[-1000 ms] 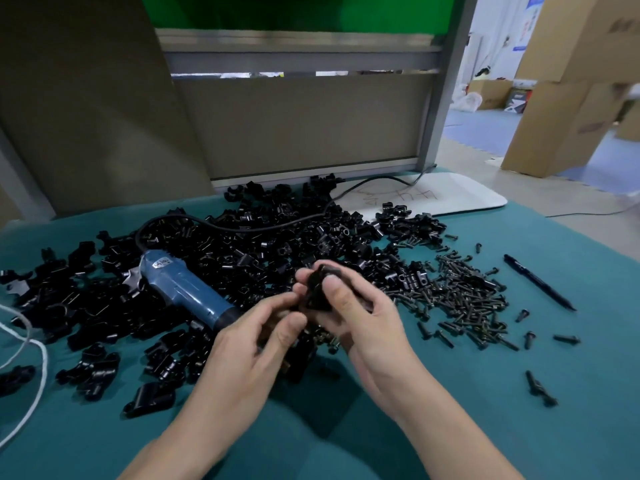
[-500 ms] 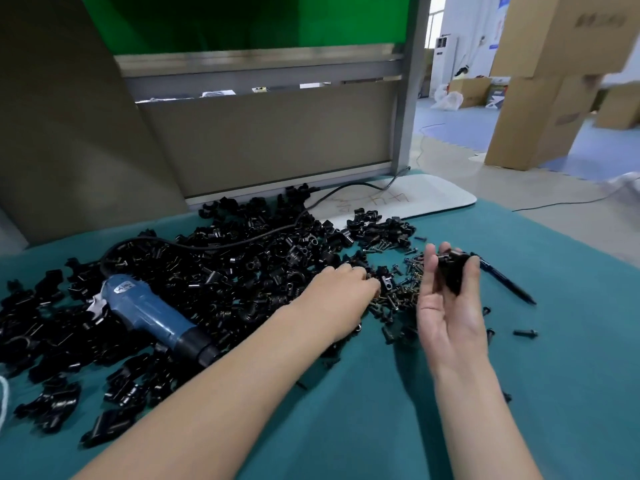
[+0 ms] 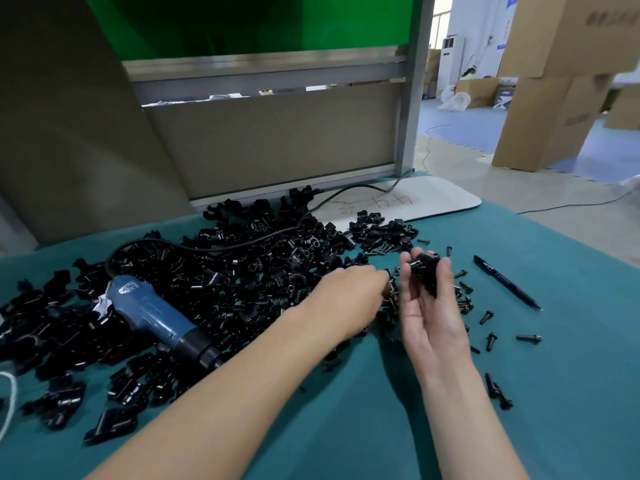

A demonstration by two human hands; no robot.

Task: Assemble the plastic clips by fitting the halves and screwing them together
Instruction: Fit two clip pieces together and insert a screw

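the thumb and fingertips (image 3: 445, 264) of the right hand (image 3: 431, 313) are curled round a black clip (image 3: 424, 270) and pinch it from both sides, so the clip sits raised above the table, over the far part of the screws (image 3: 462, 299). that hand is turned palm up toward the camera, fingers pointing away, with its forearm running back to the near right edge. how the clip's halves sit together is hard to make out, since it reads as one dark lump. just left of it the left hand (image 3: 349, 294) lies knuckles up with its fingers bent down into the screws; the back of the hand hides the tips, so it cannot be told whether they grip anything. its forearm stretches across from the near left corner and covers part of the heap of clip halves (image 3: 225, 271). a blue power screwdriver (image 3: 156, 315) lies on that heap at the left, its tip hidden behind the forearm, and its cord (image 3: 242, 242) loops toward the far side. a pen (image 3: 506, 287) lies on the green table (image 3: 561, 393) to the right, and a white board (image 3: 433, 199) lies at the far edge.
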